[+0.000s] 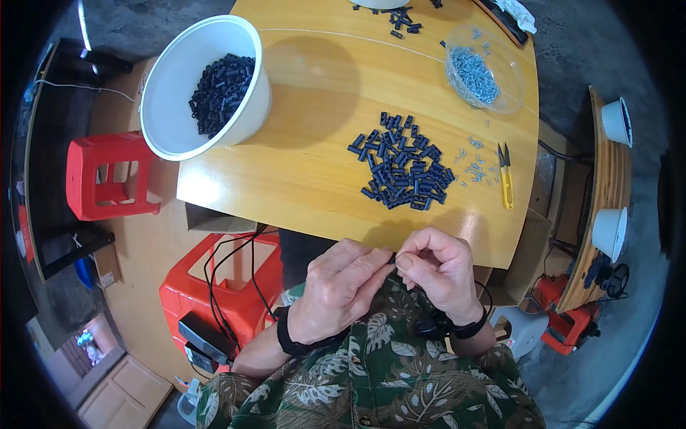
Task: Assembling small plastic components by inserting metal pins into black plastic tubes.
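Just off the near edge of the table, my left hand (341, 280) pinches a small black plastic piece (392, 258). My right hand (437, 270) meets it there, thumb and forefinger pressed together at the piece's end; whatever they grip is too small to make out. Beyond my hands lies a pile of short black tubular plastic parts (404, 168) on the wooden table (300, 171). To the right of the pile are several loose small screws (477, 170). A pair of yellow-handled thread snips (506, 177) lies by the table's right edge, blades pointing away.
A white bucket (168, 100) with more black parts stands at the table's left. A clear bowl of small silvery screws (474, 75) sits far right. Red plastic stools (107, 179) stand left of the table, the nearer one carrying a black power adapter (207, 334) and cables.
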The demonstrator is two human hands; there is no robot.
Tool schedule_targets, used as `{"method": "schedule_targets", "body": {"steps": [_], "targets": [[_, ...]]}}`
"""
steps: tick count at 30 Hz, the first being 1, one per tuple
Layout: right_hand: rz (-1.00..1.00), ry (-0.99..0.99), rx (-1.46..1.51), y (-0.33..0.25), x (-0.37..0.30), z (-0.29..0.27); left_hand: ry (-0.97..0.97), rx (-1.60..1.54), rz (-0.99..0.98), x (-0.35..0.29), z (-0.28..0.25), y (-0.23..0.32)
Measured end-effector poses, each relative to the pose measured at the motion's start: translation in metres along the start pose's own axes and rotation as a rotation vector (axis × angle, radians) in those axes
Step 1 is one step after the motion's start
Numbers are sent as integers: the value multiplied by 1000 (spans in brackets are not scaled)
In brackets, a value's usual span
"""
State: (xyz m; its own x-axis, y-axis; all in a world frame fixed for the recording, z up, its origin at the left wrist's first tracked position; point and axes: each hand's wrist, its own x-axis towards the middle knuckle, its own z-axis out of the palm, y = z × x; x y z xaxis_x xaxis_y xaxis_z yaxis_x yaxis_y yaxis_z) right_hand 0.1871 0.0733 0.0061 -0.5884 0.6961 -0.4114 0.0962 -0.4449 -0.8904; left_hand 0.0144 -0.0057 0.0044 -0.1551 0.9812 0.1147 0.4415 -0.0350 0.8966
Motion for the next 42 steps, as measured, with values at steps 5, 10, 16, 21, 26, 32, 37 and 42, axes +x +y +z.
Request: {"method": "schedule_targets", "body": {"steps": [5,10,16,21,26,32,37,42], "targets": [[115,-133,264,6,10,-11,7,-50,45,-2,-3,-7],[270,-323,393,11,17,-7,-24,0,160,3,-7,-8],[371,-421,512,21,21,-6,-66,14,231,-1,-8,-12],[283,-480,722,34,18,-2,-100,-4,244,-2,-8,-11],[227,-453,731,34,16,3,-62,-15,279,0,-7,-12],[229,-459,699,26,18,10,-29,-26,296,-2,-8,-13],[271,-428,663,31,15,5,5,-24,259,-3,-9,-13],[127,-178,216,16,15,0,101,-38,131,-17,-15,-21]]}}
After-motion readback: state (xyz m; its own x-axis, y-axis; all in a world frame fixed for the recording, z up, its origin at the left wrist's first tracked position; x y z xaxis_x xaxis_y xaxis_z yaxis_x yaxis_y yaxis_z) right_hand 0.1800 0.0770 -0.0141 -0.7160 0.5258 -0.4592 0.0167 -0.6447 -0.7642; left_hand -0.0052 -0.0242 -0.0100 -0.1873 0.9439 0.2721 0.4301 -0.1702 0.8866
